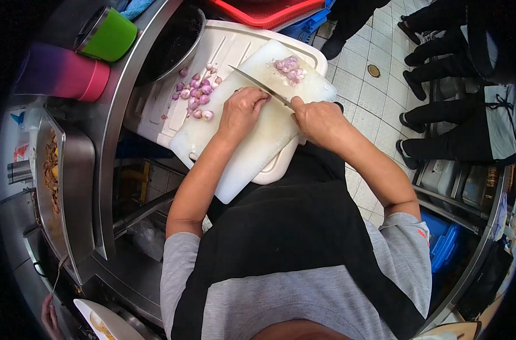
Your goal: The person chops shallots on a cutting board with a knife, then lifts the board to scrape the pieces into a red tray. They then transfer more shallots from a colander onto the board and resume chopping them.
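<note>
White cutting board [252, 141] above tiled floor [377, 96]

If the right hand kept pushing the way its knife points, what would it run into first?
Likely the left hand: the right hand holds the knife, whose blade passes right by those fingers; depth is unclear.

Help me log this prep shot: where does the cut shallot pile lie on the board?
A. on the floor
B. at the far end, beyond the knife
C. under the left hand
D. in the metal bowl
B: the cut pile sits at the board's far end, past the knife held in the right hand.
</note>
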The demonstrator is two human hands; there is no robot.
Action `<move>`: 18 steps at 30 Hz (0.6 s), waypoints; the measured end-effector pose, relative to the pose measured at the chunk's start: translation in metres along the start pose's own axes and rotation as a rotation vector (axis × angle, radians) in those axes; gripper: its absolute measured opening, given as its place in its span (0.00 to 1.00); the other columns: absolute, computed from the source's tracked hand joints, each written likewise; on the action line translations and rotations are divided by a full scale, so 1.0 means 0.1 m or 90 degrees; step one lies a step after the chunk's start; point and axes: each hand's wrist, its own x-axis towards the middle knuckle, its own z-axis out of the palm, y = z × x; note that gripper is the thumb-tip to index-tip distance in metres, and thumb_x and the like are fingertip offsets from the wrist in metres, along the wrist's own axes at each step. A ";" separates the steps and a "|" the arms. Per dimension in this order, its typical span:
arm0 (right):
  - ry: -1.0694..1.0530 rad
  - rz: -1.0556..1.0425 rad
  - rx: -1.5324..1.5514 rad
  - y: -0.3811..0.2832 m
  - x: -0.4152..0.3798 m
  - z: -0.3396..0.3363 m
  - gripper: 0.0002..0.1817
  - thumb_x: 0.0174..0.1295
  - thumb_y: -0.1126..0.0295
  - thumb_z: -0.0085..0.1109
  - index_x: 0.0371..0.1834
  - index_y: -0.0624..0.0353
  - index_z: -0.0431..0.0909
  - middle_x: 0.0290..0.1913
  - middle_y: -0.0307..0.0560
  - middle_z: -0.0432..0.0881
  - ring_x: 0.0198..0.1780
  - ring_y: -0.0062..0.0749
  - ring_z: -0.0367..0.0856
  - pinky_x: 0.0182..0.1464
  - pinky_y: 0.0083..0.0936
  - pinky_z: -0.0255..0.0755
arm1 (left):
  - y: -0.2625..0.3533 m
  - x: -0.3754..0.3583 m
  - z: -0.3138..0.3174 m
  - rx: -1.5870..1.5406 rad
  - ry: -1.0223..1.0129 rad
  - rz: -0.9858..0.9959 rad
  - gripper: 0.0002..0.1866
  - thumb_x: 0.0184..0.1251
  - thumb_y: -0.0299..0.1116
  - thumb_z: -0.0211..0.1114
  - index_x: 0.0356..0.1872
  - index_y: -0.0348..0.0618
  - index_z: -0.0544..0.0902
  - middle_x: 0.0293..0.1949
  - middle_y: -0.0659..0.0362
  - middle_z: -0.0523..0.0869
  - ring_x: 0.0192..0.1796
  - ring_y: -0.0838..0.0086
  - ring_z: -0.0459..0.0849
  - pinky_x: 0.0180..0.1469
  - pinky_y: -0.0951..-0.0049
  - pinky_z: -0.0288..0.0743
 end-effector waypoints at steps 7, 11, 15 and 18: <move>0.040 0.005 0.032 -0.01 0.05 0.16 0.08 0.67 0.71 0.47 0.42 0.65 0.70 0.28 0.62 0.85 0.33 0.58 0.87 0.34 0.49 0.80 | 0.01 -0.01 0.02 -0.018 0.024 0.007 0.04 0.58 0.26 0.70 0.34 0.39 0.87 0.37 0.54 0.88 0.42 0.59 0.86 0.46 0.63 0.80; 0.002 0.004 0.008 -0.07 -0.05 -0.02 0.09 0.68 0.70 0.46 0.42 0.65 0.69 0.28 0.62 0.85 0.33 0.59 0.87 0.34 0.49 0.80 | -0.01 -0.02 0.02 -0.003 0.015 0.012 0.07 0.56 0.22 0.70 0.37 0.39 0.87 0.38 0.55 0.89 0.42 0.62 0.87 0.44 0.66 0.81; 0.022 0.009 0.031 -0.04 0.02 0.14 0.08 0.67 0.71 0.47 0.41 0.65 0.69 0.28 0.62 0.85 0.33 0.59 0.87 0.34 0.49 0.80 | -0.02 -0.02 0.03 0.002 0.019 0.022 0.07 0.56 0.22 0.71 0.36 0.39 0.86 0.37 0.55 0.88 0.41 0.62 0.87 0.44 0.66 0.81; 0.025 0.002 0.023 -0.04 0.07 0.09 0.07 0.66 0.71 0.46 0.41 0.65 0.70 0.28 0.62 0.85 0.33 0.58 0.87 0.34 0.49 0.80 | -0.04 -0.03 0.04 0.000 0.023 0.027 0.07 0.56 0.23 0.71 0.36 0.39 0.86 0.37 0.55 0.88 0.41 0.61 0.87 0.44 0.65 0.81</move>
